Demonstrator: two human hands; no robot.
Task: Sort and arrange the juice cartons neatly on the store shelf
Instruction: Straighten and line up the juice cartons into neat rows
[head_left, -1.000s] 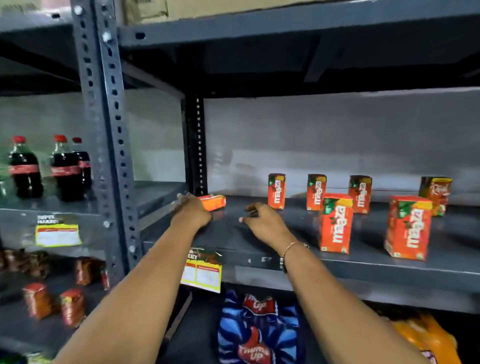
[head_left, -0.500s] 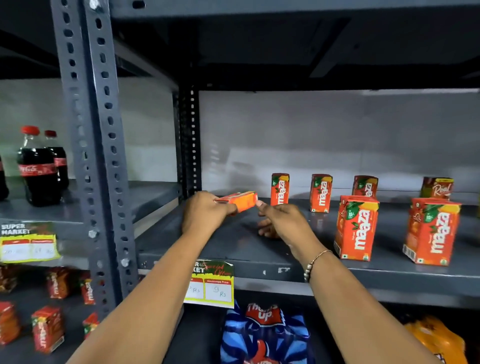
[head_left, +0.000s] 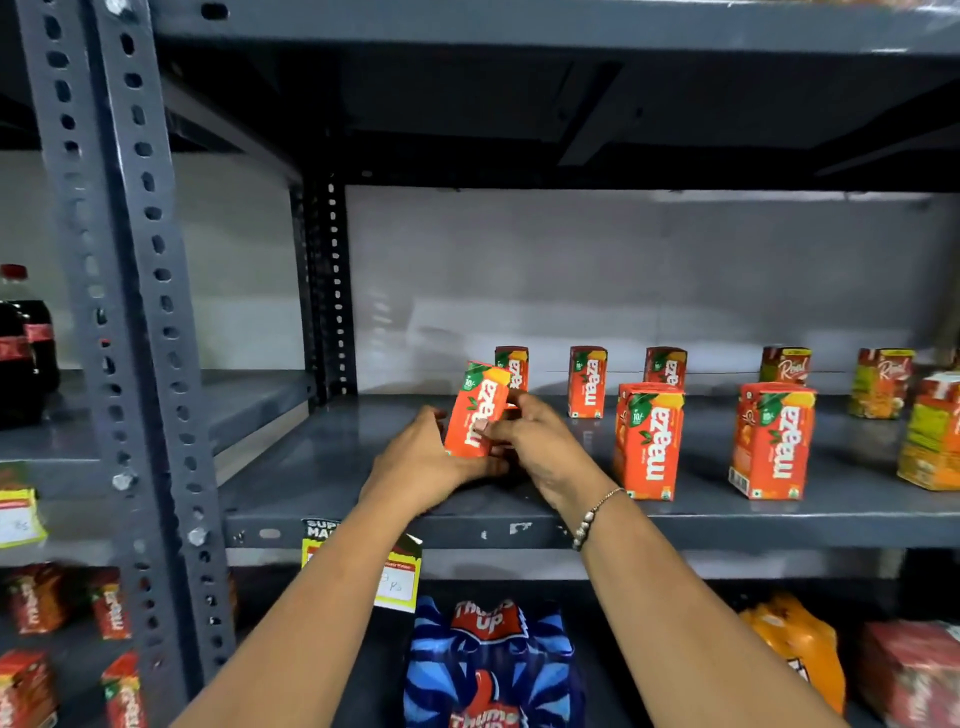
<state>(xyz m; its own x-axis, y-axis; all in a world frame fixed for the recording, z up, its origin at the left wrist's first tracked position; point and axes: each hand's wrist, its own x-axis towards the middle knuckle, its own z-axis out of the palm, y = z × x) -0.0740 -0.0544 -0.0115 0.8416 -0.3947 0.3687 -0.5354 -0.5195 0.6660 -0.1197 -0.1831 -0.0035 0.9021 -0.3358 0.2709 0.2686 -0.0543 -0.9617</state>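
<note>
An orange Maaza juice carton (head_left: 479, 410) is held nearly upright, leaning slightly right, just above the grey shelf (head_left: 363, 467). My left hand (head_left: 421, 460) grips its lower left side and my right hand (head_left: 540, 441) holds its right edge. Behind it stands another Maaza carton (head_left: 514, 366), with two more at the back (head_left: 587, 382) (head_left: 666, 366). Two larger-looking Maaza cartons (head_left: 649, 441) (head_left: 772, 440) stand nearer the front. Yellow-green Real cartons (head_left: 785, 365) (head_left: 881, 383) (head_left: 932, 431) stand at the right.
A perforated steel upright (head_left: 119, 312) divides the shelf from cola bottles (head_left: 23, 343) on the left. Below hang price tags (head_left: 397, 582), a blue Thums Up pack (head_left: 488, 660), an orange pack (head_left: 795, 644) and several small cartons (head_left: 111, 613) at lower left.
The carton lay flat at the shelf's left, was lifted sideways between both hands, and now stands almost upright in them, further right near the back carton.
</note>
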